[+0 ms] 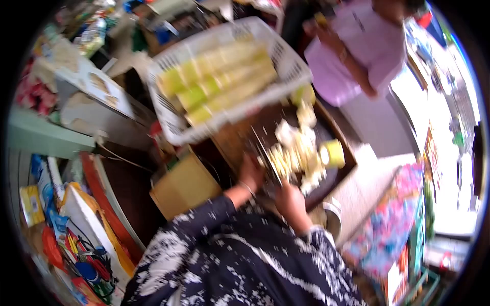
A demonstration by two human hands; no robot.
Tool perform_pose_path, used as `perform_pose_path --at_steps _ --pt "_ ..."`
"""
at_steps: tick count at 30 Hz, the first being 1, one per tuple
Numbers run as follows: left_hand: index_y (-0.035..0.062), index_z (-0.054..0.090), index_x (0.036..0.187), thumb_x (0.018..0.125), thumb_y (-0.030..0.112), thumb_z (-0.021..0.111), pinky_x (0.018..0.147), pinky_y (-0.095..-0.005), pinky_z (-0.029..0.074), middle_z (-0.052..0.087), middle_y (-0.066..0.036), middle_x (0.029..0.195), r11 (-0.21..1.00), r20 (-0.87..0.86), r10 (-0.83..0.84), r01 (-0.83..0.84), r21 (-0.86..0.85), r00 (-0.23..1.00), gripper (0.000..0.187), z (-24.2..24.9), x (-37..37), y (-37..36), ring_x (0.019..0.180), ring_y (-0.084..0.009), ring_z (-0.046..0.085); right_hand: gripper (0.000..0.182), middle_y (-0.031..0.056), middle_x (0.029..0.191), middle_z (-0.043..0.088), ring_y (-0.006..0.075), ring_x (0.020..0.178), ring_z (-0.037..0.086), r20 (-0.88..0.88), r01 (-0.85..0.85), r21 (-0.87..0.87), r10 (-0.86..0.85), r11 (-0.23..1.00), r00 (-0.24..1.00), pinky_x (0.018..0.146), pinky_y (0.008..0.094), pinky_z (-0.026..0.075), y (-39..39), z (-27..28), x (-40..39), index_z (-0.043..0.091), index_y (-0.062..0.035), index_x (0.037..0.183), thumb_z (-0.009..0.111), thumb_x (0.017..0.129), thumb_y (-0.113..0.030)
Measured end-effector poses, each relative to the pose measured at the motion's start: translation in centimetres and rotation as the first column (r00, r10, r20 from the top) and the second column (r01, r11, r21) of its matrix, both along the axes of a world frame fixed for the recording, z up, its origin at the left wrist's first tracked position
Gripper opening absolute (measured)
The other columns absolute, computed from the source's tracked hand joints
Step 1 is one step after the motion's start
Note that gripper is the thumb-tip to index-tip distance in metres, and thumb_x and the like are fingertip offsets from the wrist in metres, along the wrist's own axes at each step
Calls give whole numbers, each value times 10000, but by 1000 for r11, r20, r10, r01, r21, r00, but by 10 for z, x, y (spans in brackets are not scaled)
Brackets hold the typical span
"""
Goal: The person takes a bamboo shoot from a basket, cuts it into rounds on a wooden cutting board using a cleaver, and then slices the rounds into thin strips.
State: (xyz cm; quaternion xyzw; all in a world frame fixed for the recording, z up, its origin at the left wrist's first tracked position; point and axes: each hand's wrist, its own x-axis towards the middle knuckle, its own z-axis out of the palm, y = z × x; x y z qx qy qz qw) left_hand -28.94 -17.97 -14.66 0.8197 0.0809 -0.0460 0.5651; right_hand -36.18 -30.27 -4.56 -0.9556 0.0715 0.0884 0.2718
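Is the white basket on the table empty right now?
No, the white basket is filled with a row of pale yellow-green stalks lying side by side, beyond the person's two hands at the dark board.

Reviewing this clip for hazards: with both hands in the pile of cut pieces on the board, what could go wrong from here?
1. The white basket of long pale stalks appears tilted, its edge over the board; it might slide or spill.
2. A cut round piece lies near the board's outer edge and could roll off.
3. The left hand and right hand work close together; the blur hides any blade.
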Motion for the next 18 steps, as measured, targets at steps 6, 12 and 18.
perform_pose_path --at_steps 6,12,18 --pt "33 388 930 749 53 587 524 -370 437 547 -122 600 989 -87 -31 18 -145 996 270 -4 2 4 535 -262 561 145 255 674 591 435 676 594 -97 23 -4 -23 1000 995 608 512 470 6 20 1 482 -16 838 539 833 -149" --pt "28 372 944 764 51 584 486 -357 441 550 -117 595 998 -15 -48 47 -48 999 279 0 4 5 492 -245 558 163 247 686 604 422 686 605 -91 -36 -11 34 999 995 626 502 479 5 11 12 504 1 852 548 821 -152" --pt "26 365 953 782 47 583 394 -328 428 550 -106 584 977 -33 -91 83 -197 995 277 7 1 6 402 -228 518 159 241 716 618 411 710 617 -112 23 -29 -26 999 993 644 490 489 8 0 20 529 -1 865 536 816 -153"
